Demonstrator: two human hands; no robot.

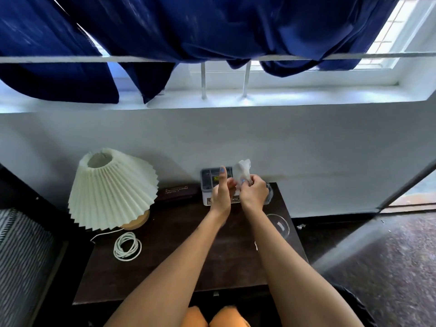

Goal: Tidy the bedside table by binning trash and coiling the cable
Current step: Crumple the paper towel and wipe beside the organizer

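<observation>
One crumpled white tissue [243, 172] is pinched in the curled fingers of the right hand [252, 192], held above the one small grey-and-white bin [206, 185] at the back of the dark bedside table [179, 267]. The left hand [221, 194] is beside it, fingers straight and relaxed, thumb up, touching the tissue's lower edge. One white cable [127, 246] lies coiled near the one pleated lamp [111, 187]. Two clear glass pieces [279, 224] sit at the right edge.

A bedroom: lamp [111, 187] on bedside table [179, 260], curtained window [295, 69].
</observation>
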